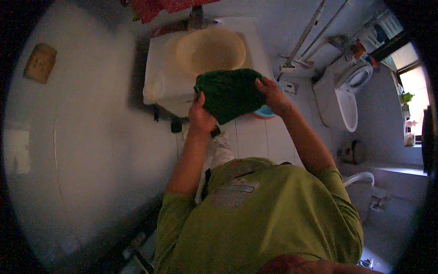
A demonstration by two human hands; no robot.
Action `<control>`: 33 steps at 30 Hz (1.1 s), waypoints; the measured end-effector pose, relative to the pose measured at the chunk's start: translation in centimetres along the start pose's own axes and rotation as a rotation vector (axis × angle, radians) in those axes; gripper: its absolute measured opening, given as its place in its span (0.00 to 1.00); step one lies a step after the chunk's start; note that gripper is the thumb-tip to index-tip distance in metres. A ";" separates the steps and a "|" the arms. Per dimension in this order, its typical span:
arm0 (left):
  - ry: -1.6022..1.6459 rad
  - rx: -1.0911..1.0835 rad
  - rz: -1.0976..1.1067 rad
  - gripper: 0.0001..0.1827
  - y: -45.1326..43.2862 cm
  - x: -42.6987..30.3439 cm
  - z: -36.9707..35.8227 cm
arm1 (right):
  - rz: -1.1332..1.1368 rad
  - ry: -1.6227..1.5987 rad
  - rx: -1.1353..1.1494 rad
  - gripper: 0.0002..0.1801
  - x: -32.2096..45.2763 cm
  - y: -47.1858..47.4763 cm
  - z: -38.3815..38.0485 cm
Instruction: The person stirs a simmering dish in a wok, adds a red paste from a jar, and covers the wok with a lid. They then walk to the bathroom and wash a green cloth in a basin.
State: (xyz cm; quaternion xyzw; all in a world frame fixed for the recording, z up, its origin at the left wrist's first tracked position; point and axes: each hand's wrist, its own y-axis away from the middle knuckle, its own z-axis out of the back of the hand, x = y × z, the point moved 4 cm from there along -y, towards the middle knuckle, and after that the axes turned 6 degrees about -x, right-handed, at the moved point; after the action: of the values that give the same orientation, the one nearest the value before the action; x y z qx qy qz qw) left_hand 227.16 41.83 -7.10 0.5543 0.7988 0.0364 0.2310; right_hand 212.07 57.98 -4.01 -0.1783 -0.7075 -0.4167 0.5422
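A dark green cloth (231,94) is stretched between my two hands, in front of a white washbasin. My left hand (202,114) grips its left edge, thumb on top. My right hand (272,96) pinches its upper right corner. Just beyond the cloth, a round yellowish plastic basin (212,48) stands in the white washbasin (160,82), below a dark faucet (196,19). The cloth covers the near rim of the washbasin in part. The fingers under the cloth are hidden.
A light blue basin (265,111) is on the tiled floor below my right hand. To the right stand a white toilet (349,102) with its lid up and long-handled poles (304,34) against the wall. Red fabric (157,8) hangs above the washbasin.
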 end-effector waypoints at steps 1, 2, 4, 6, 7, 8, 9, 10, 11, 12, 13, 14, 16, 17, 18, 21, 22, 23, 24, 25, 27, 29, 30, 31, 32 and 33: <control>-0.013 0.052 -0.018 0.30 -2.5 -1.7 -1.2 | 0.061 -0.014 0.015 0.22 1.5 -2.7 0.0; -0.025 0.103 -0.037 0.31 -5.2 -3.2 -2.1 | 0.086 -0.041 -0.027 0.23 2.6 -5.1 -0.1; -0.189 0.022 -0.087 0.34 -10.3 -6.1 -2.0 | 0.138 0.170 -0.049 0.23 2.5 -12.4 1.2; -0.331 -0.116 -0.094 0.37 -14.1 -8.7 -0.7 | 0.136 0.367 -0.101 0.24 2.7 -17.2 1.6; -0.378 -0.207 -0.078 0.38 -15.4 -9.6 0.1 | 0.112 0.473 -0.145 0.24 2.8 -18.6 1.7; -0.424 -0.296 -0.063 0.40 -16.6 -10.2 0.9 | 0.090 0.580 -0.186 0.24 2.9 -19.8 1.9; -0.453 -0.300 -0.085 0.40 -17.4 -10.6 1.5 | 0.089 0.511 -0.163 0.25 3.0 -20.4 1.7; -0.480 -0.304 -0.108 0.41 -18.2 -10.8 2.3 | 0.088 0.443 -0.140 0.25 3.1 -21.0 1.4; -0.508 -0.310 -0.132 0.41 -18.9 -11.0 3.0 | 0.086 0.376 -0.115 0.25 3.1 -21.6 1.1; -0.528 -0.307 -0.087 0.41 -20.1 -11.3 3.0 | 0.068 0.423 -0.092 0.26 2.9 -23.0 0.5; -0.547 -0.305 -0.045 0.41 -21.3 -11.2 3.0 | 0.051 0.470 -0.066 0.28 2.3 -24.6 -0.2; -0.564 -0.304 -0.005 0.40 -22.3 -11.1 3.1 | 0.034 0.519 -0.037 0.29 1.5 -26.3 -0.9; -0.645 -0.419 0.125 0.38 -23.9 -8.9 4.2 | 0.568 1.105 -0.166 0.31 -6.6 -31.4 0.0; -0.681 -0.497 0.176 0.37 -24.3 -8.4 4.8 | 0.612 1.196 -0.159 0.31 -8.6 -33.0 -0.5; -0.667 -0.514 0.183 0.38 -24.5 -8.0 5.2 | 0.661 1.288 -0.158 0.32 -10.2 -34.5 -1.0; -0.585 -0.480 0.188 0.41 -25.9 -7.0 8.5 | 0.482 1.486 -0.024 0.31 -9.0 -35.1 -6.1; -0.525 -0.401 0.192 0.41 -26.5 -6.4 10.5 | 0.357 1.555 0.057 0.31 -7.9 -34.3 -7.8; -0.521 -0.408 0.213 0.41 -27.0 -6.0 10.7 | 0.267 1.619 0.116 0.31 -6.9 -33.9 -8.7; -0.518 -0.420 0.233 0.40 -27.4 -6.0 10.7 | 0.246 1.671 0.158 0.31 -7.0 -33.2 -9.4; -0.567 -0.528 0.264 0.39 -27.5 -5.4 10.8 | 0.276 1.690 0.182 0.31 -7.6 -33.4 -9.4; -0.601 -0.592 0.237 0.38 -28.1 -4.3 12.8 | 0.509 1.685 0.144 0.30 -10.6 -34.5 -8.2; -0.513 -0.534 0.082 0.39 -29.4 -2.2 18.9 | 0.533 1.531 0.010 0.28 -11.6 -35.6 -8.1; -0.467 -0.599 0.140 0.37 -29.2 -1.7 18.1 | 0.468 1.443 -0.052 0.27 -12.3 -35.8 -7.1; -0.456 -0.627 0.174 0.35 -29.0 -1.9 16.9 | 0.317 1.343 -0.035 0.25 -12.3 -35.6 -7.7; -0.443 -0.633 0.195 0.33 -28.9 -2.0 15.9 | 0.252 1.211 -0.018 0.24 -11.9 -35.0 -8.6; -0.431 -0.619 0.204 0.32 -28.9 -2.0 14.9 | 0.189 1.079 -0.006 0.22 -11.5 -34.4 -9.6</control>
State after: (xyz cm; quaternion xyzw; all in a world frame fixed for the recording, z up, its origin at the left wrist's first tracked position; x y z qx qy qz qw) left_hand 208.68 26.00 -28.80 0.5296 0.6240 0.1812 0.5452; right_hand 197.80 32.51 -27.52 -0.0036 -0.3089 -0.4004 0.8627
